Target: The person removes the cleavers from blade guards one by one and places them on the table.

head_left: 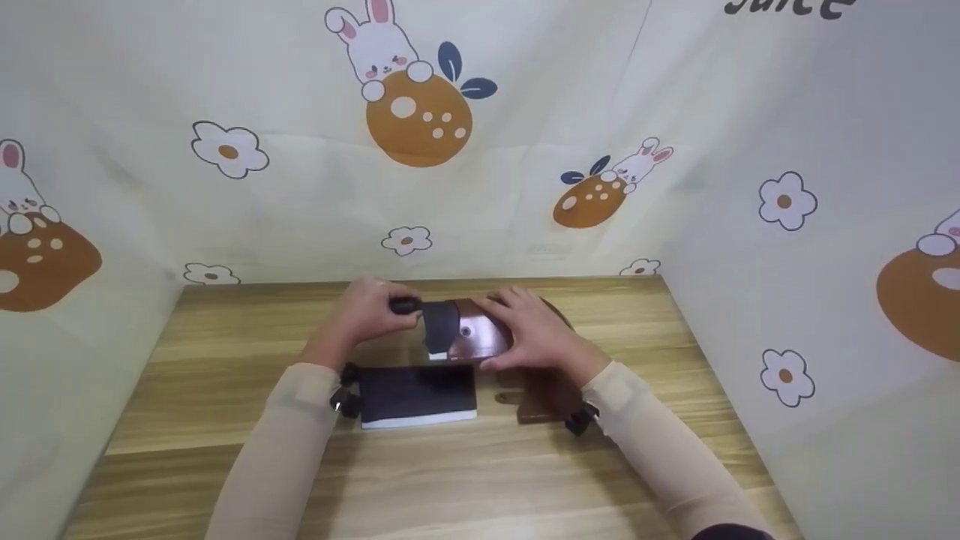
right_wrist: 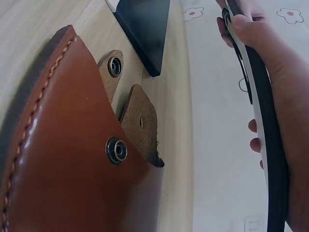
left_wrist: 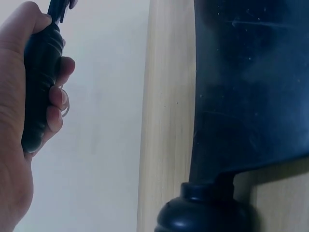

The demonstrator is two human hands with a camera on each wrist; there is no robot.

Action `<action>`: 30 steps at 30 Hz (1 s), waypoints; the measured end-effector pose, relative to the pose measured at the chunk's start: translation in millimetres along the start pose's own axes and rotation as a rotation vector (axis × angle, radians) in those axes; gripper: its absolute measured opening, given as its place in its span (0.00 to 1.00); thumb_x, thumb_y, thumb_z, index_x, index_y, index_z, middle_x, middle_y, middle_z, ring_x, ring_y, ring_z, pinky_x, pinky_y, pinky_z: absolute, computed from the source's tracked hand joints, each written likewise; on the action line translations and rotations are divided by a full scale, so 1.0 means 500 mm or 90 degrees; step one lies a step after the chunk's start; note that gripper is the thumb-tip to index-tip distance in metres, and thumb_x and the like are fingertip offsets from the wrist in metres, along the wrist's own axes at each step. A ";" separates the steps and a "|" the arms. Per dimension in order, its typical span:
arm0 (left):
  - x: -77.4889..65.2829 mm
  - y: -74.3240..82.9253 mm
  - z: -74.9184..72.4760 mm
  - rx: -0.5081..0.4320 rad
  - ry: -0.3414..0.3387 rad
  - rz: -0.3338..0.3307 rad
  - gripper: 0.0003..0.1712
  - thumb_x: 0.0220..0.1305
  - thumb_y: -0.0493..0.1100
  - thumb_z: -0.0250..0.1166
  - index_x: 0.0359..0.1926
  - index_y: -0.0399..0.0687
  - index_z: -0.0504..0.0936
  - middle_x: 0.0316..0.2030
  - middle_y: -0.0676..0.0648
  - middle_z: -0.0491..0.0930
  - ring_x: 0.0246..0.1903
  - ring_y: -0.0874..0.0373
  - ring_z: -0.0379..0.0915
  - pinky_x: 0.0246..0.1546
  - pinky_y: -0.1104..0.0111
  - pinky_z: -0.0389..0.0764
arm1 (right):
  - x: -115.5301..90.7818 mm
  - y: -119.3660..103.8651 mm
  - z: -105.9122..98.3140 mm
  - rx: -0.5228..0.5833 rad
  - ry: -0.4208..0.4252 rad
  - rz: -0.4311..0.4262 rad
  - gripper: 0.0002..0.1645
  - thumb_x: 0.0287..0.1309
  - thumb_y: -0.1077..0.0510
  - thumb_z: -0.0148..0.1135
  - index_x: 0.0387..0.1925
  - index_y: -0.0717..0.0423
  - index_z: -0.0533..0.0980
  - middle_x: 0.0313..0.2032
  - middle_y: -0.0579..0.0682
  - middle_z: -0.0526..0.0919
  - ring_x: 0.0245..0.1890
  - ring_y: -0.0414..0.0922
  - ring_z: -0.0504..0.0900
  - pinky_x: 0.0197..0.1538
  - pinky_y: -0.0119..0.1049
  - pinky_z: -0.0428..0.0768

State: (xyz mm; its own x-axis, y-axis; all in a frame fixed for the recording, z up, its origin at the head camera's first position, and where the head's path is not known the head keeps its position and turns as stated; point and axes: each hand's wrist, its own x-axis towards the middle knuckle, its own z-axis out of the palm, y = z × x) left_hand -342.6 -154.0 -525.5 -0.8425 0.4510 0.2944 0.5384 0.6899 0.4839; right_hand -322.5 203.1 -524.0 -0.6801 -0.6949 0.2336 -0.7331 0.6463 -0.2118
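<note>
My left hand [head_left: 367, 311] grips the black handle [left_wrist: 41, 82] of a cleaver, thumb near the blade end. The cleaver's dark blade [head_left: 441, 322] shows only near the handle; the rest is hidden in a brown leather sheath [head_left: 480, 341] with a metal snap. My right hand [head_left: 536, 330] holds that sheath, fingers along its far edge and thumb at the near one. In the right wrist view the sheath appears edge-on. A second cleaver [head_left: 416, 394] with a black blade lies flat below my left hand. Under my right wrist lies a second brown sheath [right_wrist: 72, 145].
The wood-grain table [head_left: 225, 360] is enclosed by pale cloth walls [head_left: 285, 202] with rabbit and flower prints. The second cleaver's black handle [left_wrist: 203, 212] points left. Loose strap tabs [right_wrist: 140, 121] with metal fittings stick out beside the lying sheath.
</note>
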 end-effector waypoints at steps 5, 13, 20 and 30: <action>-0.012 -0.012 -0.020 0.006 0.019 -0.010 0.20 0.57 0.52 0.79 0.50 0.53 0.95 0.38 0.50 0.92 0.35 0.51 0.85 0.39 0.53 0.87 | -0.011 0.017 -0.014 -0.009 0.014 -0.010 0.70 0.44 0.21 0.81 0.84 0.45 0.67 0.72 0.54 0.75 0.70 0.56 0.71 0.71 0.60 0.71; -0.006 -0.009 -0.042 0.000 0.023 0.006 0.19 0.57 0.53 0.79 0.48 0.54 0.96 0.36 0.51 0.92 0.34 0.51 0.85 0.39 0.53 0.88 | -0.003 0.019 -0.034 0.010 -0.001 -0.009 0.71 0.45 0.24 0.84 0.86 0.43 0.65 0.72 0.52 0.74 0.71 0.54 0.69 0.75 0.57 0.67; -0.006 -0.007 -0.040 0.020 0.012 0.018 0.19 0.58 0.53 0.78 0.49 0.54 0.95 0.36 0.51 0.91 0.34 0.51 0.85 0.39 0.53 0.87 | -0.007 0.019 -0.033 0.010 -0.009 -0.002 0.71 0.45 0.23 0.83 0.86 0.42 0.65 0.73 0.52 0.74 0.72 0.54 0.69 0.75 0.58 0.68; -0.009 0.011 -0.034 0.154 0.019 0.058 0.14 0.60 0.53 0.73 0.45 0.55 0.87 0.32 0.52 0.85 0.27 0.51 0.76 0.27 0.56 0.77 | -0.007 0.016 -0.033 0.008 0.000 0.001 0.70 0.45 0.25 0.85 0.86 0.42 0.65 0.72 0.51 0.73 0.71 0.54 0.68 0.75 0.57 0.67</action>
State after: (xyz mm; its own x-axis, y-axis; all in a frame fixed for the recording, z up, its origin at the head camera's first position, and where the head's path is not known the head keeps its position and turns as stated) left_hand -336.0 -162.2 -510.2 -0.7881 0.5034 0.3541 0.5974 0.7641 0.2433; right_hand -325.9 215.8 -510.6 -0.6808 -0.6945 0.2328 -0.7324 0.6431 -0.2235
